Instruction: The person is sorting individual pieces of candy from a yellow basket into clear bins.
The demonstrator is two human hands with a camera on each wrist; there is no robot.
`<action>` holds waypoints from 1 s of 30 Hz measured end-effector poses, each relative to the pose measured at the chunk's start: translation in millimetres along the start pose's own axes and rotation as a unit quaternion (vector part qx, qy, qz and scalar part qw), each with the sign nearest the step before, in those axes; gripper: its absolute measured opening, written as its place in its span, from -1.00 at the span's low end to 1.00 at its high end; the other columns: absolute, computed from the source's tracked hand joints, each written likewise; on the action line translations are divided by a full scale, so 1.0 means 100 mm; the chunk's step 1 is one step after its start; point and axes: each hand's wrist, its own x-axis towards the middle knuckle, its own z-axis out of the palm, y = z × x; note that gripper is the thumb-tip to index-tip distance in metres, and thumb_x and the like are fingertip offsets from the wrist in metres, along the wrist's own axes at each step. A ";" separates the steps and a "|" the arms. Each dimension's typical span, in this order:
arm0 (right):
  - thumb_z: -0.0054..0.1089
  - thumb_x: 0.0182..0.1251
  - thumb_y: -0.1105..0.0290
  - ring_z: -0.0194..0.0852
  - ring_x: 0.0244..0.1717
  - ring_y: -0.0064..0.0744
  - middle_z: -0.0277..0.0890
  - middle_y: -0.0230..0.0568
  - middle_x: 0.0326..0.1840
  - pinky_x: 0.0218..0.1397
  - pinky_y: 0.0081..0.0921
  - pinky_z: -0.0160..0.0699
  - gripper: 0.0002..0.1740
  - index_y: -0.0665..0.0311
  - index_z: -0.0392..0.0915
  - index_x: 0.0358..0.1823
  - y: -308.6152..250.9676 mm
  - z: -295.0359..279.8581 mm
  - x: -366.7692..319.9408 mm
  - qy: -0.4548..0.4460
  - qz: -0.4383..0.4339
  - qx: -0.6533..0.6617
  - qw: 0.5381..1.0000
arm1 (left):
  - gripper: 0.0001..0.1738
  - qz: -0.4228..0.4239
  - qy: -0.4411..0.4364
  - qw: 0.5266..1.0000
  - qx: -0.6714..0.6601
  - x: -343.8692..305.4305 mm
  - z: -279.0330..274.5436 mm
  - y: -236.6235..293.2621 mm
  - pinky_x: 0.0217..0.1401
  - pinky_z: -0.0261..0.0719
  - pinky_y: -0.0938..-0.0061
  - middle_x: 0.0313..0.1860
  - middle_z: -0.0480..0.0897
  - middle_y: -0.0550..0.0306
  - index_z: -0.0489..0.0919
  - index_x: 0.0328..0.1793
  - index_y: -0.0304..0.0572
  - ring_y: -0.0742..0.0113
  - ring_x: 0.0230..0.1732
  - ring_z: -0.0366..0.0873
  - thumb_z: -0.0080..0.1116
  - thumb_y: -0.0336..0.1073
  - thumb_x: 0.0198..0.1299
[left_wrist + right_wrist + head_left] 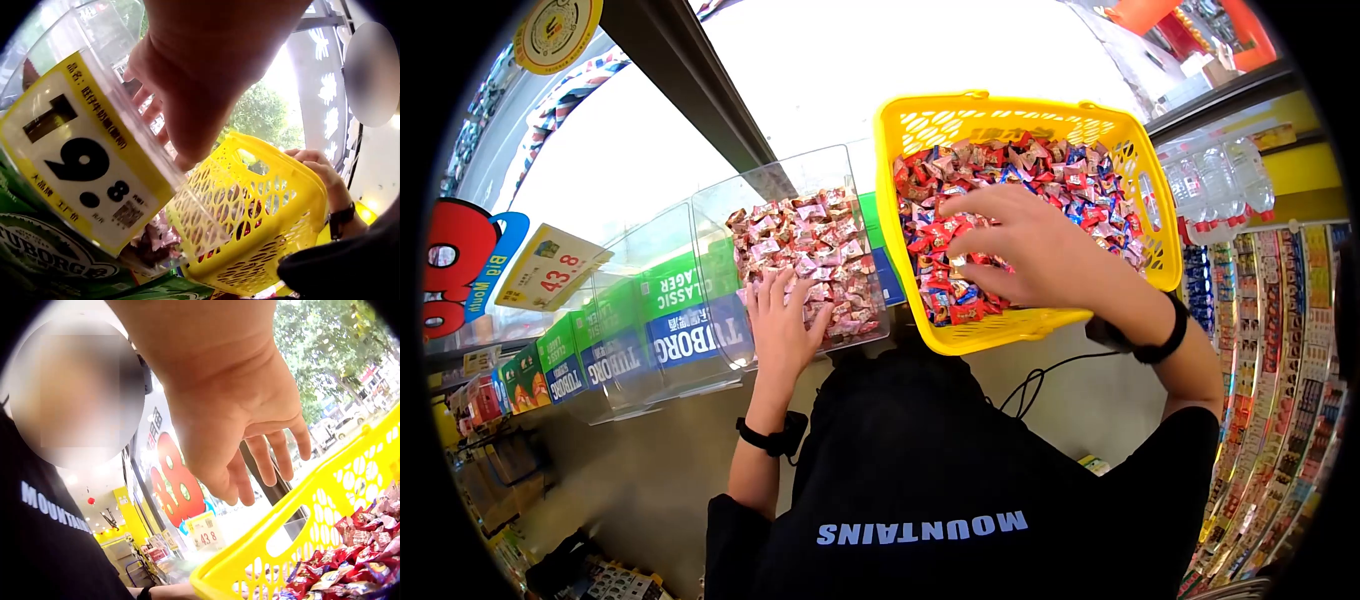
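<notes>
A yellow basket [960,340] holds many wrapped candies [1080,180] in red, pink and blue. Over its left part hovers my right hand [1025,250], fingers spread and slightly bent, with nothing visible in them; the right wrist view shows the hand [244,419] above the basket rim. To the left, a clear bin [770,170] contains pink and red wrapped candies [820,240]. My left hand [785,325] lies at the bin's near side with its fingers spread over the candies. In the left wrist view the fingers of that hand [194,87] are partly behind the bin wall.
Empty-looking clear bins [640,330] stand left of the candy bin, in front of green and blue boxes [685,310]. Price signs [550,268] hang at the left. Bottles [1220,185] are beyond the basket, and shelves of goods [1270,370] line the right.
</notes>
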 end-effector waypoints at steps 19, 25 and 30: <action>0.54 0.26 0.32 0.57 0.40 0.09 0.60 -0.05 0.39 0.49 -0.09 0.57 -0.82 0.10 0.90 -0.11 1.09 0.96 0.76 -0.187 0.116 -0.118 0.968 | -0.68 -0.054 0.051 0.993 -0.087 -0.10 0.14 -0.02 0.60 0.39 -0.10 0.29 0.64 -0.14 0.75 0.10 -0.13 -0.26 0.43 0.52 0.48 -0.20 0.29; 0.52 0.37 0.27 0.49 0.51 0.09 0.52 -0.05 0.50 0.51 -0.11 0.53 -0.84 0.19 0.80 -0.21 0.74 0.41 0.64 -0.076 0.124 -0.063 0.987 | -0.69 -0.036 0.048 0.994 -0.093 -0.11 0.11 -0.02 0.62 0.36 -0.12 0.32 0.64 -0.11 0.76 0.10 -0.11 -0.24 0.47 0.50 0.48 -0.22 0.28; 0.59 0.26 0.41 0.52 0.46 0.14 0.55 0.02 0.45 0.50 -0.03 0.54 -0.82 0.20 0.72 -0.20 0.23 0.13 0.21 0.047 0.066 0.003 0.997 | -0.65 -0.012 0.047 0.992 -0.118 -0.09 -0.05 0.04 0.69 0.29 -0.19 0.37 0.63 -0.04 0.77 0.15 -0.03 -0.22 0.55 0.45 0.52 -0.28 0.24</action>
